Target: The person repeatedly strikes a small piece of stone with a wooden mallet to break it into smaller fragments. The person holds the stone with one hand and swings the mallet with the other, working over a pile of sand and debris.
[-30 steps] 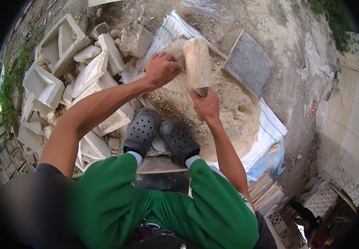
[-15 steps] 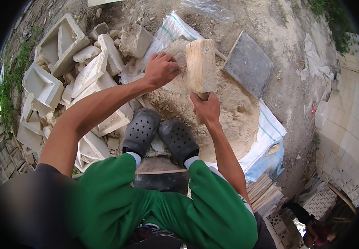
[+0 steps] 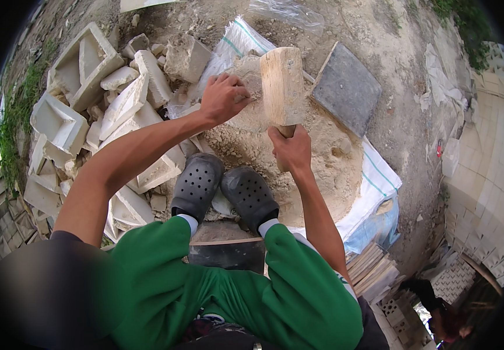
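My right hand point(image 3: 292, 149) is wrapped round the handle of a wooden mallet point(image 3: 282, 84). The mallet's pale, blocky head is held above a heap of crushed whitish rubble and powder point(image 3: 319, 184). To its left hovers my left hand point(image 3: 224, 98), fingers curled in, over a pale lump point(image 3: 246, 73) at the far side of the heap. Whether anything sits inside those fingers is hidden. Under the heap lies a white woven sack point(image 3: 380, 175) with green stripes.
Broken white plaster moulds point(image 3: 83, 64) are piled on the left. A dark square slab point(image 3: 347, 87) lies right of the mallet. My grey clogs point(image 3: 198, 182) stand at the heap's near edge. Stacked pale boards point(image 3: 371, 267) and another person point(image 3: 438, 315) are at lower right.
The mallet head has shifted slightly upward in the picture, and my right hand has tilted a little with it. My left hand has barely moved.
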A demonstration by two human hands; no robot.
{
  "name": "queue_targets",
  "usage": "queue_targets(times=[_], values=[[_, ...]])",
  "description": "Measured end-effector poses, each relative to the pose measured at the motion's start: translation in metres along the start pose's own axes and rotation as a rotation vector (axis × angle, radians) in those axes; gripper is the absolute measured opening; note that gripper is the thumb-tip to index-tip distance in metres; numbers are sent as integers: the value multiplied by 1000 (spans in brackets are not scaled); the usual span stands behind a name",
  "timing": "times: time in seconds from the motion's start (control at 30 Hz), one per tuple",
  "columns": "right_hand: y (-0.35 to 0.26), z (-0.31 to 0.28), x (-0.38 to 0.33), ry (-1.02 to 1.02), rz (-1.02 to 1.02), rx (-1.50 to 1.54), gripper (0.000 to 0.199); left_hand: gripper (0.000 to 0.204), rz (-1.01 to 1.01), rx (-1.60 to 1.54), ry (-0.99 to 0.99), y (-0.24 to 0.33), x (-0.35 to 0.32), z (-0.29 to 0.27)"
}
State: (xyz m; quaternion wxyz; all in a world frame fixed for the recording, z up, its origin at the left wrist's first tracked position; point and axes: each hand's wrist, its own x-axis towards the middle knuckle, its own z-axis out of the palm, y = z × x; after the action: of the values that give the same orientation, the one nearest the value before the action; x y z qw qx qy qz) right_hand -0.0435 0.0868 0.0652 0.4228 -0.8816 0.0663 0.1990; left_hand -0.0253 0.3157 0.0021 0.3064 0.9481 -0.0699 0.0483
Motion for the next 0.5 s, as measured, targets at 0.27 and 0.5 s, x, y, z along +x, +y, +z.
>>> queue_targets(times=[0.27, 0.5], values=[[31, 28, 5, 129, -286, -88, 33, 13, 52, -45, 10, -1, 0, 0], [-7, 1, -8, -76, 75, 46, 34, 14, 65, -26, 30, -5, -7, 0]])
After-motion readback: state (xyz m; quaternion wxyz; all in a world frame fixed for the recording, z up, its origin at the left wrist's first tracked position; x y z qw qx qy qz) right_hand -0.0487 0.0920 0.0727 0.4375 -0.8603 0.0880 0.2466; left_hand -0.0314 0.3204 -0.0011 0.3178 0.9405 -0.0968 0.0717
